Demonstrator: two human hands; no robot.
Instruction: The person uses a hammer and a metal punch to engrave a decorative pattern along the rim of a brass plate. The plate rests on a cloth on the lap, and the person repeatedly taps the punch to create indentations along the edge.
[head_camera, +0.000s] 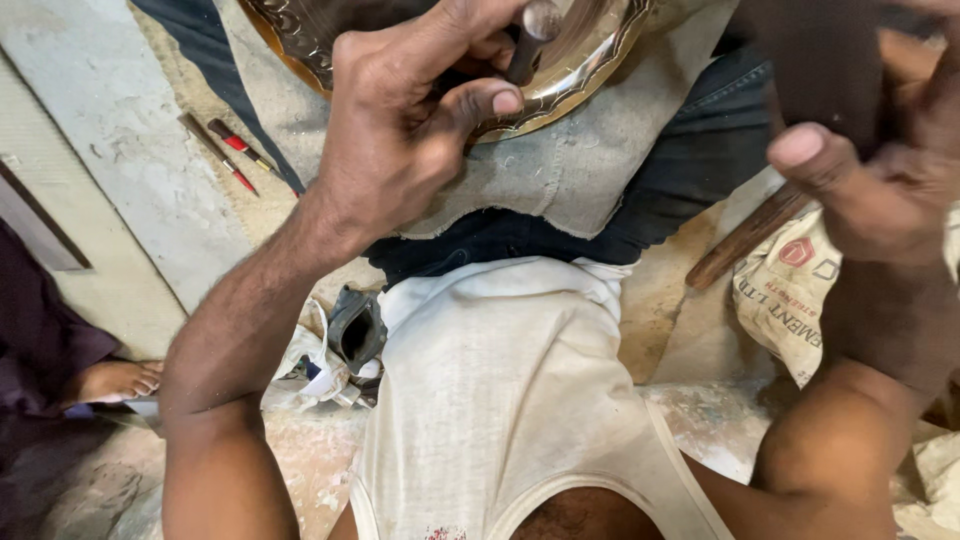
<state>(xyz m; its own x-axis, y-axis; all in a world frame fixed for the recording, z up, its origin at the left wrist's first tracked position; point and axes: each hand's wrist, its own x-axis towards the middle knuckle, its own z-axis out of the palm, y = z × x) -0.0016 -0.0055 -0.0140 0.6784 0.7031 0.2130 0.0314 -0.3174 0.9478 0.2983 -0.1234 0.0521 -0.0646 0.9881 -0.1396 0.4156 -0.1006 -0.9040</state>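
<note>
1. Bare foot (118, 380) of another person, far left, resting on the floor (95, 495) beside dark cloth.
2. Two slim tools (232, 152) with red and dark handles, lying side by side on the floor at upper left, apart from both hands.
3. Dark scrap (355, 330), curled and hollow, on crumpled white rags beside the wearer's left hip.
4. Left hand (400, 125), upper centre. Fingers curled tight, thumb pressed forward, pinching a short metal punch (527, 40). The punch stands nearly upright, its tip on the plate; the flat struck end shows above the fingers.
5. Plate (575, 70), round, shiny metal with a scalloped, patterned rim, at top centre. It rests on a grey cloth (580, 170) spread over the wearer's lap, partly hidden by the left hand.
6. White vest (500, 400) and dark jeans (690, 160) of the wearer, centre, seen from above.
7. Wooden handle (745, 240), brown, slanting down-left from under the right hand toward the floor.
8. Right hand (880, 170), upper right, close to the camera and blurred. Fist closed round a dark, thick object (820, 70); thumb tip points left. What the object is cannot be told.
9. Printed sack (790, 290), pale, lying on the floor below the right hand.
</note>
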